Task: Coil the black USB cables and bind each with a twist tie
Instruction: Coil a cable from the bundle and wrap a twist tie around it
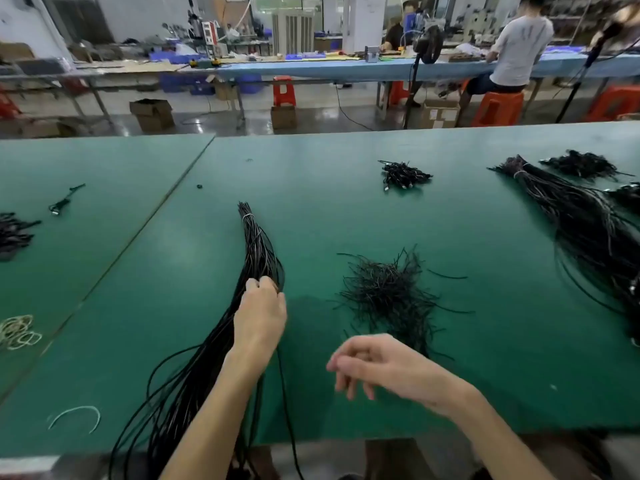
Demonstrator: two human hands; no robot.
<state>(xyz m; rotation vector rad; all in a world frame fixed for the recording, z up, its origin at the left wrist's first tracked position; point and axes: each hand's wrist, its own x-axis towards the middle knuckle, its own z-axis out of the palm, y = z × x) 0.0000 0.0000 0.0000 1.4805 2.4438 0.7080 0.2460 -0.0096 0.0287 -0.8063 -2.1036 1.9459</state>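
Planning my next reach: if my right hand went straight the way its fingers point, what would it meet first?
Likely the loose black cable, then the left forearm behind it. The right hand points left at them; depth is unclear.

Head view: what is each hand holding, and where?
The left hand grips the black USB cable bundle mid-length, below its tied end. The right hand, blurred, holds nothing visible.

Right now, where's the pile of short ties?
In the head view, the tie pile lies on the green table, right of the cable bundle the left hand holds.
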